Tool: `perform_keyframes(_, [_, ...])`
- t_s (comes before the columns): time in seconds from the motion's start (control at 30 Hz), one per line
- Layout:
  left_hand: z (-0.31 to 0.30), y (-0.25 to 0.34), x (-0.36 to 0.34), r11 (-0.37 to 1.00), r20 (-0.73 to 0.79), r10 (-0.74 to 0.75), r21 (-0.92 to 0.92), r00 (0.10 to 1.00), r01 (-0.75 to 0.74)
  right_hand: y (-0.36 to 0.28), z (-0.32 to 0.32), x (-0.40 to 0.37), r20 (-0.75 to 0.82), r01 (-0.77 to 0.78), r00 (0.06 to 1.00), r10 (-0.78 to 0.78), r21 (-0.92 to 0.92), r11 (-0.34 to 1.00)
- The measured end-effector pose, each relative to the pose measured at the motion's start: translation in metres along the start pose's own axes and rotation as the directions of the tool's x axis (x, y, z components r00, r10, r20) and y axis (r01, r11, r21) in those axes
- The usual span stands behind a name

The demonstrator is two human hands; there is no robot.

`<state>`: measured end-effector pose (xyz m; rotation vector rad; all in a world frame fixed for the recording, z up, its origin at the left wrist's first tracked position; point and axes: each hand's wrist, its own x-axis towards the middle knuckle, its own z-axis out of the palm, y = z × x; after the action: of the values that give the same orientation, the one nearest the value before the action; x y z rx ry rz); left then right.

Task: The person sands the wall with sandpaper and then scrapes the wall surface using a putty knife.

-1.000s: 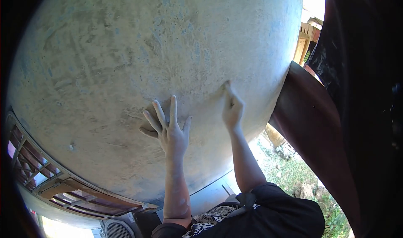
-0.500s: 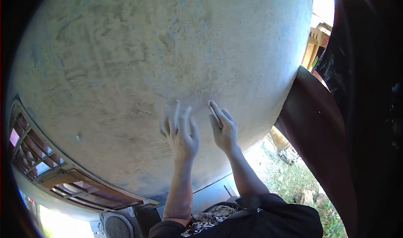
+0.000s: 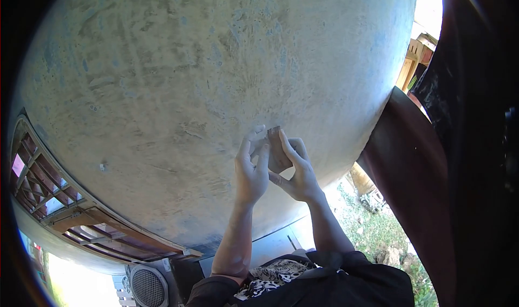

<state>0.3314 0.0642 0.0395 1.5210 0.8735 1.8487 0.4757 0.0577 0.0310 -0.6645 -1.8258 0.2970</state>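
Note:
A large plastered wall (image 3: pixel 151 80), grey-beige with bluish patches and smudges, fills most of the view. In front of it, my right hand (image 3: pixel 300 172) grips a small brown sheet (image 3: pixel 277 150), which looks like sandpaper, between thumb and fingers. My left hand (image 3: pixel 252 169) is beside the sheet's left side, its fingers curled and pale with dust. Whether its fingertips pinch the sheet's edge is not clear.
Wooden window frames with bars (image 3: pixel 51 193) run along the lower left. A speaker with a round grille (image 3: pixel 148 286) stands at the bottom left. Dark red cloth (image 3: pixel 408 144) hangs at the right, with grass and stones (image 3: pixel 378 226) below.
My hands have come together. My left hand has moved right and its fingers have curled in. The brown sheet in my right hand now faces the camera and is easier to see.

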Motion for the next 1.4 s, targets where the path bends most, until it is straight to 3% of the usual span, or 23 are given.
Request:
perform_keyframes(0.13, [0.002,-0.007,0.0,1.0,0.062,0.011,0.003,0.998,-0.011,0.005,-0.01,-0.003,0.028,-0.032,0.999,0.031,0.028,0.999])
perform_keyframes(0.2, [0.003,-0.002,-0.003,0.986,0.097,-0.042,0.166,0.994,0.026,0.009,-0.012,-0.006,-0.017,-0.059,0.998,0.058,-0.007,0.998])
perform_keyframes(0.3, [0.005,-0.007,-0.006,0.98,0.091,-0.032,0.199,0.995,0.014,0.011,-0.018,-0.008,-0.039,-0.008,0.999,0.006,-0.037,0.999])
perform_keyframes(0.33, [0.006,-0.008,-0.006,0.98,0.094,-0.031,0.198,0.995,0.012,0.014,-0.018,-0.01,-0.043,-0.008,0.999,0.006,-0.038,0.999])
perform_keyframes(0.4, [0.009,-0.009,-0.006,0.996,0.056,-0.016,0.087,0.998,0.011,0.018,-0.014,-0.014,-0.15,-0.128,0.978,0.148,0.135,0.983])
perform_keyframes(0.53, [0.014,0.0,-0.012,0.998,0.087,-0.053,0.029,0.995,0.051,0.015,-0.012,-0.017,-0.289,-0.154,0.941,0.176,0.097,0.983])
perform_keyframes(0.6, [0.016,0.0,-0.015,0.995,0.113,0.004,0.101,0.994,-0.015,0.017,-0.013,-0.017,-0.311,0.027,0.94,-0.137,-0.333,0.942])
perform_keyframes(0.63, [0.016,0.0,-0.016,0.995,0.112,0.004,0.101,0.994,-0.016,0.013,-0.013,-0.018,-0.311,0.028,0.94,-0.138,-0.333,0.942])
perform_keyframes(0.7, [0.016,0.001,-0.017,0.995,0.103,0.014,0.098,0.995,-0.024,0.002,-0.014,-0.017,-0.238,-0.037,0.971,-0.016,-0.217,0.975])
perform_keyframes(0.83, [0.01,0.009,-0.021,0.975,0.157,0.066,0.2,0.985,-0.097,0.008,-0.019,-0.014,-0.271,-0.049,0.962,-0.009,-0.208,0.977])
perform_keyframes(0.9, [0.009,0.005,-0.024,0.961,0.104,0.088,0.254,0.991,-0.112,0.016,-0.018,-0.016,-0.352,-0.178,0.914,0.2,0.093,0.98])
perform_keyframes(0.93, [0.009,0.005,-0.025,0.96,0.102,0.086,0.257,0.991,-0.11,0.015,-0.018,-0.017,-0.351,-0.18,0.914,0.202,0.095,0.979])
perform_keyframes(1.0, [0.011,0.005,-0.026,0.967,0.051,0.055,0.244,0.997,-0.066,0.009,-0.021,-0.019,-0.288,-0.279,0.85,0.442,0.466,0.839])
perform_keyframes(1.03, [0.011,0.005,-0.025,0.968,0.052,0.052,0.244,0.997,-0.063,0.008,-0.02,-0.021,-0.288,-0.281,0.848,0.444,0.466,0.839])
perform_keyframes(1.1, [0.013,0.008,-0.024,0.979,0.094,-0.03,0.204,0.995,0.01,0.006,-0.017,-0.024,-0.384,-0.292,0.836,0.392,0.293,0.91])
perform_keyframes(1.13, [0.014,0.008,-0.024,0.979,0.096,-0.031,0.203,0.995,0.011,0.004,-0.017,-0.024,-0.386,-0.294,0.834,0.394,0.293,0.91])
perform_keyframes(1.17, [0.018,0.007,-0.024,0.986,0.082,-0.038,0.164,0.996,0.024,0.002,-0.019,-0.024,-0.457,-0.163,0.885,0.091,-0.121,0.979])
perform_keyframes(1.2, [0.021,0.007,-0.025,0.992,0.069,-0.045,0.123,0.997,0.036,0.001,-0.02,-0.024,-0.396,-0.022,0.892,-0.217,-0.518,0.855])
perform_keyframes(1.27, [0.025,0.007,-0.024,0.99,0.075,-0.012,0.143,0.997,0.002,0.004,-0.014,-0.031,-0.347,-0.038,0.921,-0.178,-0.535,0.844])
perform_keyframes(1.33, [0.03,0.007,-0.024,0.986,0.083,0.017,0.163,0.996,-0.031,0.003,-0.008,-0.028,-0.261,0.075,0.95,-0.174,-0.349,0.934])
perform_keyframes(1.37, [0.033,0.007,-0.022,0.986,0.11,0.031,0.162,0.993,-0.048,-0.002,-0.012,-0.031,-0.132,-0.07,0.991,0.035,-0.272,0.96])
perform_keyframes(1.4, [0.035,0.007,-0.022,0.985,0.137,0.045,0.161,0.99,-0.067,-0.008,-0.012,-0.031,-0.137,-0.072,0.99,0.035,-0.274,0.959])
